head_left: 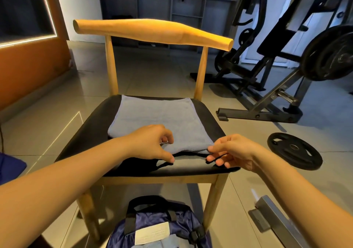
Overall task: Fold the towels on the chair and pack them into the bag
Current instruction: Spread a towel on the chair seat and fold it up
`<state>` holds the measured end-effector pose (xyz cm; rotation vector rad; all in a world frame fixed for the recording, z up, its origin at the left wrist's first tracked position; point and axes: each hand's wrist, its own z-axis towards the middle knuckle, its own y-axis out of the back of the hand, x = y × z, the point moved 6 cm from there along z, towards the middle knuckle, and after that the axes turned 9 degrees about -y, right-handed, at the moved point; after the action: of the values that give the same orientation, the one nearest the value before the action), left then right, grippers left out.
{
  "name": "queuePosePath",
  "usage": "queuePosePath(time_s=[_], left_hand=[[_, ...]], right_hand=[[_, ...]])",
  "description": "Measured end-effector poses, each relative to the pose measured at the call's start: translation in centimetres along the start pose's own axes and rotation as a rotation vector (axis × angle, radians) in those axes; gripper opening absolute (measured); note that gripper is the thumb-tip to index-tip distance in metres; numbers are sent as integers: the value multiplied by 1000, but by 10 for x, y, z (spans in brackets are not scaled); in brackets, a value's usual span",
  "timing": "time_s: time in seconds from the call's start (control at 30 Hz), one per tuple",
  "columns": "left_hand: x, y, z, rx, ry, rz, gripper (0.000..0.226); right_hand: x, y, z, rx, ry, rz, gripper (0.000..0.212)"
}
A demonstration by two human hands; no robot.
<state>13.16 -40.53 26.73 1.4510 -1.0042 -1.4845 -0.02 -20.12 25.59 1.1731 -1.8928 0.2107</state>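
Towel (pixel 158 117) front edge pinched by left hand (pixel 150 142) and right hand (pixel 235 152).

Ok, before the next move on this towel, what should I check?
1. The towel lies flat on the chair seat: ok.
2. The left hand has a grip on the towel's near edge: ok.
3. The right hand has a grip on the near corner: cannot tell.
4. The bag waits just in front of the chair seat: ok.
5. The bag is open: cannot tell.
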Motion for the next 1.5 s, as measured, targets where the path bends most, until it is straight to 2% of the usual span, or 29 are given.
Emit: queuePosePath(time_s=[0.13,0.23,0.43,0.5,0.67,0.73,0.8,0.87,0.97,1.03,1.07,1.13,1.23,1.37,1.5], left_hand=[[-3,-4,-3,-15,-20,91,56],[-6,-4,-7,-45,-42,126,52],[-24,-8,-25,-223,-236,396,12],[-23,-14,-28,-235,-269,489,13],[-26,0,-39,-400,-277,457,18],[-29,-3,-43,-359,-305,459,17],[-31,-7,-49,-272,-313,447,16],[-28,1,-60,-258,-237,395,16],[-1,37,-86,-464,45,262,8],[31,59,-111,-625,357,174,2],[50,63,-123,-651,516,99,6],[78,56,-139,-565,723,-112,11],[93,39,-141,-440,738,-363,16],[86,32,-129,-541,605,-471,20],[80,33,-117,-695,564,-544,3]], right_hand=[[-1,4,-5,1,1,-105,11],[3,-2,-5,-51,28,-80,22],[3,1,-7,-115,33,-95,20],[2,4,-9,-112,41,-104,19],[3,-3,-7,-44,108,-123,15],[4,-2,-6,-63,113,-199,16],[6,1,-7,-174,123,-389,20],[15,2,-9,-323,223,-492,24],[41,-13,-19,-462,559,-455,22],[54,-34,-26,-455,734,-526,14],[57,-45,-26,-431,787,-595,12],[58,-61,-19,-376,810,-729,15],[55,-70,-4,-371,755,-851,20],[53,-65,5,-367,715,-805,24],[52,-62,9,-335,710,-771,25]])
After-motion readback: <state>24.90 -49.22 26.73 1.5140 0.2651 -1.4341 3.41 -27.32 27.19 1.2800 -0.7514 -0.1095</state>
